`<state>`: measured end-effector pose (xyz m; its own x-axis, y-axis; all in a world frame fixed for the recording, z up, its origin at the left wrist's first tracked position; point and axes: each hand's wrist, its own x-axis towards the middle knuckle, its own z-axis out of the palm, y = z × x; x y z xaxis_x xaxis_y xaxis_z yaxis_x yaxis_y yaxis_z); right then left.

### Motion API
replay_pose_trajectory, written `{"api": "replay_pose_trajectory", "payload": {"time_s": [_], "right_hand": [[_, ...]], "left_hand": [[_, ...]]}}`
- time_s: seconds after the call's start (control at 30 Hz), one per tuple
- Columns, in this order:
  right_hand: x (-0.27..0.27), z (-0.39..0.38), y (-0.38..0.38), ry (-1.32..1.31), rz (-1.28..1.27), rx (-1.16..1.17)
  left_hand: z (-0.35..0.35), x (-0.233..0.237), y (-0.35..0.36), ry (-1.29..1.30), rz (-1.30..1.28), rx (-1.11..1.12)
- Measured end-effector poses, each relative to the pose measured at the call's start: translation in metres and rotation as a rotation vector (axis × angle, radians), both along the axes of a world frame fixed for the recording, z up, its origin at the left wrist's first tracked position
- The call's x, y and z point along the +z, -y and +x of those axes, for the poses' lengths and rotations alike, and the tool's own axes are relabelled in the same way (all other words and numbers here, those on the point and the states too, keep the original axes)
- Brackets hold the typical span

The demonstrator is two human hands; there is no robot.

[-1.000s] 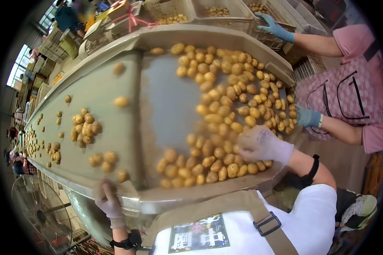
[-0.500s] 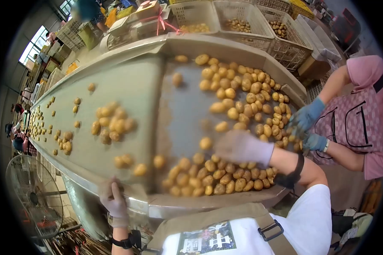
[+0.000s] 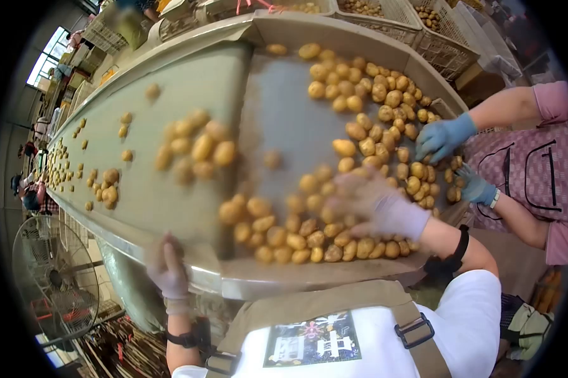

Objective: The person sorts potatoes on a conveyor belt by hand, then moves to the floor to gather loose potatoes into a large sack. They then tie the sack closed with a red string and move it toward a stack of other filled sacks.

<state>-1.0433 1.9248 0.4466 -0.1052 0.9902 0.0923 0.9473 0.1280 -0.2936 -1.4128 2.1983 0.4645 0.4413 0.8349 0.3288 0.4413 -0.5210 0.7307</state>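
Note:
Potatoes (image 3: 394, 98) lie heaped on a grey sorting surface (image 3: 284, 94), along its far side, right end and near edge. My right hand (image 3: 384, 205), in a pale glove, is over the near heap, blurred, with its fingers apart and touching or just above the potatoes; none is seen gripped. At the belt's near rim is my gloved left hand (image 3: 168, 268), its fingers bent close together. Whatever they may hold is too smeared to make out. A loose potato cluster (image 3: 202, 147) sits on the green conveyor belt (image 3: 189, 82), left of the surface.
Across from my right arm, a co-worker's blue-gloved hands (image 3: 444, 135) handle potatoes at the right end. Plastic crates (image 3: 444, 47) of potatoes stand behind the far wall. A floor fan (image 3: 56, 277) is at lower left. More people are along the belt's far end.
My right hand has moved slightly right, its fingers now spread. More potatoes are bunched at the near belt junction. The co-worker's hands have moved apart. The view has tilted down.

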Motion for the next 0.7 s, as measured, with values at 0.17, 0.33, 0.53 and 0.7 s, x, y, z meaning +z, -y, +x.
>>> {"api": "replay_pose_trajectory", "payload": {"time_s": [0.17,0.33,0.53,0.7], "right_hand": [[-0.013,-0.005,0.0,0.185,-0.041,-0.498],[0.0,-0.014,-0.017,0.087,-0.231,-0.481],[-0.003,-0.082,-0.045,0.035,-0.36,-0.334],[0.006,-0.086,-0.043,-0.051,-0.344,-0.29]], "left_hand": [[-0.013,0.001,-0.024,-0.044,-0.017,0.042],[-0.026,0.003,-0.037,-0.073,-0.011,0.044],[-0.038,0.008,-0.054,-0.14,0.042,0.02],[-0.048,0.008,-0.066,-0.07,0.031,0.002]]}}
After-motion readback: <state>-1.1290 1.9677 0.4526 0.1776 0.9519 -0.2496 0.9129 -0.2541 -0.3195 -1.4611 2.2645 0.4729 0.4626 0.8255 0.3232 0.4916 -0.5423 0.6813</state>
